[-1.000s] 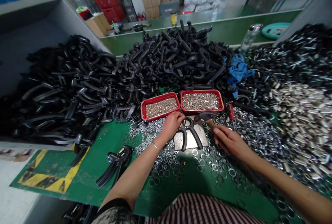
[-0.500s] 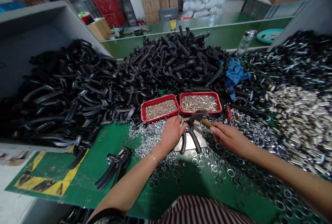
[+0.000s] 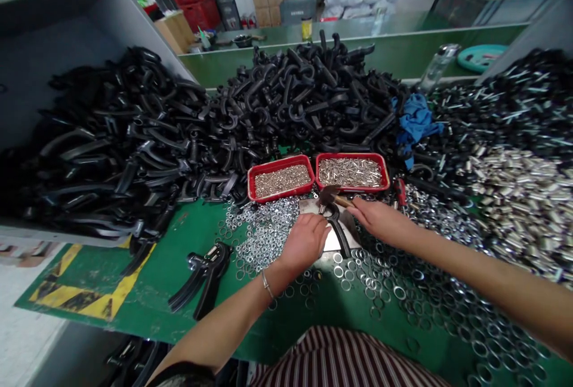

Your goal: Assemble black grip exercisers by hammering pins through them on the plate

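My right hand [image 3: 370, 218] is wrapped round the wooden handle of a hammer [image 3: 329, 194], whose dark head sits over the top of a black two-handled clamp part [image 3: 339, 236]. That part lies on a pale metal plate [image 3: 332, 242]. Fingers of my left hand [image 3: 307, 237] close over its left handle, hiding most of it. Whether the hammer head touches the part, I cannot tell. Another black clamp assembly [image 3: 203, 275], with a silvery barrel in it, rests on the green table to the left.
Two red trays [image 3: 281, 198] of small metal pins stand behind the plate. Loose rings and nuts [image 3: 268, 237] surround it. Black handles [image 3: 304, 94] are heaped behind and left. A blue cloth [image 3: 416, 121], a red-handled tool [image 3: 400, 192] and metal barrels [image 3: 514, 208] lie right.
The hammer head has come down and left onto the clamp's top. My left hand has moved lower, from the joint to the left handle. The whole view has shifted slightly.
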Available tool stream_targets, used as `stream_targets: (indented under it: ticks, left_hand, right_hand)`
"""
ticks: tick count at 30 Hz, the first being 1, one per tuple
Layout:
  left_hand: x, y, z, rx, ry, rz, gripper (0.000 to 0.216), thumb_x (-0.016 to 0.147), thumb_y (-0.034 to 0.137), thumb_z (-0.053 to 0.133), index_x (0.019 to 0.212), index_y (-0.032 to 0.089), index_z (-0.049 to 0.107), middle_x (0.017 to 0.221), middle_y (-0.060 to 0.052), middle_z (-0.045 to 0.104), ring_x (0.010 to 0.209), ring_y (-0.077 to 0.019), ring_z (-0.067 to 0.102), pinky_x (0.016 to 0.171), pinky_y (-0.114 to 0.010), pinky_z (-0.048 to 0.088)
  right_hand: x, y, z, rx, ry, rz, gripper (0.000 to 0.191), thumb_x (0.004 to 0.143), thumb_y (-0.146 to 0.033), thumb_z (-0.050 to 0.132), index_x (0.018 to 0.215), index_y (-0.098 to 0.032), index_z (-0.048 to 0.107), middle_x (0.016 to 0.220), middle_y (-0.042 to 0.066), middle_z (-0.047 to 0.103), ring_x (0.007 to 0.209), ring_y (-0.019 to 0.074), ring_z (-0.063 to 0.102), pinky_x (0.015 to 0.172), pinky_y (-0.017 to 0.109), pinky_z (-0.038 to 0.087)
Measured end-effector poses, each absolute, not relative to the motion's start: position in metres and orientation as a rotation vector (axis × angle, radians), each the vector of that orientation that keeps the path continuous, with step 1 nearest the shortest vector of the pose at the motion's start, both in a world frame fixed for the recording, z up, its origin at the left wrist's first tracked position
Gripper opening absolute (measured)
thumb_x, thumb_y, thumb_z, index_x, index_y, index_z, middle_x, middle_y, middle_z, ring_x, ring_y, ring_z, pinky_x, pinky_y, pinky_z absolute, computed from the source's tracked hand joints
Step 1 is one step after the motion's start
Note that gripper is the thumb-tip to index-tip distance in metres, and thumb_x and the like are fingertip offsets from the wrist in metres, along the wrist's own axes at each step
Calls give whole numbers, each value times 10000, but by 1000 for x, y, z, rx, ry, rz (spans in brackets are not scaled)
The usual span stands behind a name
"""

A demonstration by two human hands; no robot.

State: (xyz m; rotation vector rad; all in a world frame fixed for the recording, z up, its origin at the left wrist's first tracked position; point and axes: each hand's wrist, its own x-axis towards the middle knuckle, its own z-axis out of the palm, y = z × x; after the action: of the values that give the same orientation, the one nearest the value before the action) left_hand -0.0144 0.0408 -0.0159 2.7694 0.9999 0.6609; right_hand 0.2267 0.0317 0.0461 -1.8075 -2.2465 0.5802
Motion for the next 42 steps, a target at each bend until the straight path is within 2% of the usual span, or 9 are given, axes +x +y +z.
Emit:
stream_targets:
  ticks: [6, 12, 17, 21, 24, 27, 31, 39, 42]
  left_hand:
    - [-10, 17, 0, 2496, 1574, 319, 428, 943, 536, 543, 1000, 118, 614, 914, -135, 643, 818, -263, 642, 724, -371, 506]
    - [-9, 14, 4, 2503, 1495, 120, 190, 960, 276, 509, 1029, 124, 600, 967, -121, 655, 854, -253, 663, 702, -339, 509]
    - [-105, 9, 37, 2441, 1657, 252, 192, 980, 313, 504, 1052, 179, 622, 978, -75, 666, 896, -225, 653, 796, -332, 517]
    - [-214, -11, 46, 2301, 2028, 359, 257, 991, 389, 482, 1068, 184, 616, 1033, -80, 666, 931, -230, 661, 850, -341, 515]
    - [-262, -27, 41, 2190, 2180, 183, 277, 985, 397, 468, 1062, 183, 627, 1021, -83, 671, 918, -244, 670, 834, -351, 519]
    - [-271, -21, 44, 2092, 2165, 108, 335, 963, 453, 494, 1125, 192, 628, 1068, -84, 681, 949, -242, 678, 850, -339, 520]
    - [-248, 40, 58, 2087, 2074, 275, 401, 965, 505, 461, 1201, 217, 610, 1073, -72, 710, 937, -224, 682, 849, -310, 509]
    - [-196, 172, 12, 2148, 1973, -371, 232, 929, 300, 431, 943, 164, 618, 878, -147, 738, 908, -297, 702, 719, -314, 477]
    - [-204, 172, 4, 2186, 2087, -363, 289, 971, 376, 377, 1046, 155, 548, 924, -157, 733, 875, -312, 695, 687, -324, 463]
  right_hand:
    - [229, -6, 41, -1733, -2207, 715, 394, 1029, -506, 320, 993, -217, 585, 840, 78, 704, 730, 231, 672, 669, 330, 473]
    - [250, -16, 20, -1701, -2007, 1135, 434, 996, -581, 364, 973, -245, 638, 739, 52, 696, 652, 227, 674, 590, 336, 519]
    - [279, -41, -5, -1786, -1832, 788, 419, 846, -575, 622, 1177, -319, 594, 962, 102, 754, 771, 339, 732, 647, 452, 591]
    - [300, -80, -40, -1718, -1896, 720, 414, 835, -511, 627, 1233, -428, 548, 1028, 57, 761, 805, 371, 743, 630, 502, 620]
    - [305, -90, -54, -1567, -2066, 610, 452, 841, -440, 630, 1284, -484, 549, 1158, 47, 720, 978, 377, 712, 798, 532, 615]
    - [298, -83, -54, -1438, -2237, 440, 459, 872, -403, 619, 1329, -426, 582, 1208, 82, 672, 1093, 369, 649, 928, 534, 550]
    - [272, -78, -39, -1430, -2330, 337, 396, 925, -386, 613, 1307, -283, 620, 1164, 110, 656, 1012, 284, 628, 882, 452, 529]
    - [290, -102, -4, -1688, -2138, 349, 336, 993, -310, 500, 1312, -252, 588, 1198, 116, 634, 1098, 260, 575, 996, 468, 450]
    - [356, -109, 1, -1953, -1882, 155, 291, 980, -327, 496, 1201, -207, 642, 1124, 134, 661, 1063, 280, 593, 968, 480, 447]
